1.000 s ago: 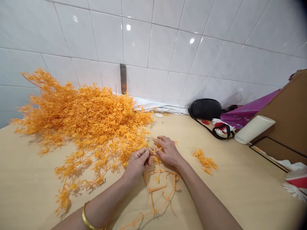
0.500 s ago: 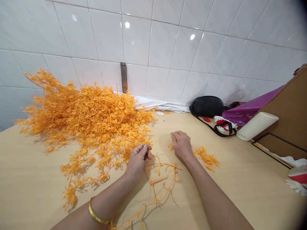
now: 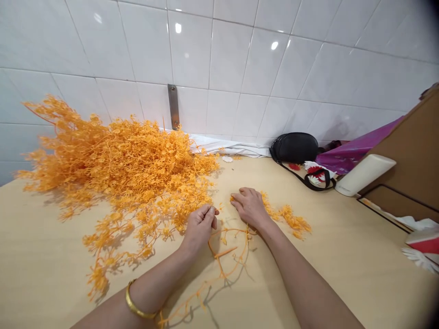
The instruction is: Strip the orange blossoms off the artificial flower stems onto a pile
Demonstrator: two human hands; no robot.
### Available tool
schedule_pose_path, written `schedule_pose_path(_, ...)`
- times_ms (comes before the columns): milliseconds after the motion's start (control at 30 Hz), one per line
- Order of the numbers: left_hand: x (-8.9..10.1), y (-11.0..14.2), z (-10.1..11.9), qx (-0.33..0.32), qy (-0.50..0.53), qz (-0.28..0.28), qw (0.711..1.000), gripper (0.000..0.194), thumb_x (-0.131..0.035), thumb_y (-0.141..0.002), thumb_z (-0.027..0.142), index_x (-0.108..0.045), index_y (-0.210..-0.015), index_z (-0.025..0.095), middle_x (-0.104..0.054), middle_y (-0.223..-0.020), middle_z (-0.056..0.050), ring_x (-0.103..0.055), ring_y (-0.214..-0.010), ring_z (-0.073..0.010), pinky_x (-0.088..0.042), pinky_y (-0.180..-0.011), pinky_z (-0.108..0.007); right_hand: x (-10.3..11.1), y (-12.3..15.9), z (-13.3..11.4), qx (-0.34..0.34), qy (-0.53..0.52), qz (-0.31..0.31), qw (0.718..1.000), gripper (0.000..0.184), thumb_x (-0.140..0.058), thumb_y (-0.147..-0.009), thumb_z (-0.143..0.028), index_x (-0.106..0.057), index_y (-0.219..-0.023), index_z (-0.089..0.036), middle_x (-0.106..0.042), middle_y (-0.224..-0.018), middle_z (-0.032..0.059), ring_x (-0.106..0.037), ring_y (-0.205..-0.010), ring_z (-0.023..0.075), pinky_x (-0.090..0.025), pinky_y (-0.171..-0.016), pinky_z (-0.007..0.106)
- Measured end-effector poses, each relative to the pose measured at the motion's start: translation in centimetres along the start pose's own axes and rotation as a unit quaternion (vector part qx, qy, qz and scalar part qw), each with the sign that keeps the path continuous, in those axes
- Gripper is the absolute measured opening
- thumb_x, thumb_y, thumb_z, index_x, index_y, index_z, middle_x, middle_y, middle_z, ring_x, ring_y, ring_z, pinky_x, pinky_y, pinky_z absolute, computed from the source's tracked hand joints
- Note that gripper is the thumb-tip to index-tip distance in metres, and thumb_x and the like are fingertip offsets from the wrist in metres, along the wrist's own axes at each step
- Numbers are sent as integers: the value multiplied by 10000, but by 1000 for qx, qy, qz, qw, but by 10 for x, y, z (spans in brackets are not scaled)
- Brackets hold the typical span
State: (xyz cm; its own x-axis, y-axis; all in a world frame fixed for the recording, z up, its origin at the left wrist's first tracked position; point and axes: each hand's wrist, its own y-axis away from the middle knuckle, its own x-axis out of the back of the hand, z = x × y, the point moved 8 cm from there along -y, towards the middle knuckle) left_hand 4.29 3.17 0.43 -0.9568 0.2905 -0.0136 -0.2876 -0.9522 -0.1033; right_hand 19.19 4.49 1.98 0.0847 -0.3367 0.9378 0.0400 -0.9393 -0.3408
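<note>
left fingers (image 3: pixel 208 216) pinch a bare orange stem (image 3: pixel 226 252) lying on their near side; whether right fingers (image 3: pixel 238 199) grip anything is unclear.

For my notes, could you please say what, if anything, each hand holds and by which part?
The left hand seems to pinch an orange stem; its fingers hide where. Whether the right hand holds the orange bit at its fingertips cannot be told.

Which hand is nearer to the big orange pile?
Left. The left hand is close beside the orange pile; the right hand is farther to the right, apart from it.
</note>
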Motion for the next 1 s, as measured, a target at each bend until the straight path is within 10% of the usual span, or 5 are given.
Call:
schedule_pose_path(333, -1, -3, -7, -14, -19, -18, 1000, 345, -442, -751, 379, -454, -495, 149, -424, -474, 29, -348, -441, -60, -249, -438, -183, 27, 42, 62, -87, 163, -1, 983, 236, -382, -821, -258, -606, -836, -185, -513, -980, 103, -393, -971, 233, -200, -861, 404)
schedule_pose_path(533, -2, -2, -6, 30, 56, -29, 998, 300, -499, -710, 405, -505, -578, 136, -428, -481, 37, -273, -378, -28, -183, -374, -165, 62, 92, 84, -164, 121, 79, 976, 356, -435, -788, -288, -484, -1121, -173, -461, -1109, 126, -400, -1008, 249, -293, -844, 405)
schedule_pose_path(767, -7, -8, 6, 102, 175, -77, 976, 246, -547, -676, 371, -518, -743, 136, -480, -571, 15, -392, -418, -39, -256, -403, -163, 73, 136, -4, -43, -141, 92, 985, 297, -395, -817, -310, -507, -1067, -195, -480, -1109, 86, -416, -1048, 205, -370, -862, 346)
schedule_pose_path(1000, -6, 14, 40, 76, -167, -192, 964, 385, -558, -610, 522, -571, -659, 140, -584, -686, -48, -527, -657, -144, -374, -590, -242, 37, 149, -72, 110, -87, 9, 990, 359, -381, -765, -85, -512, -1085, -179, -448, -1153, 107, -326, -1115, 253, -331, -904, 429)
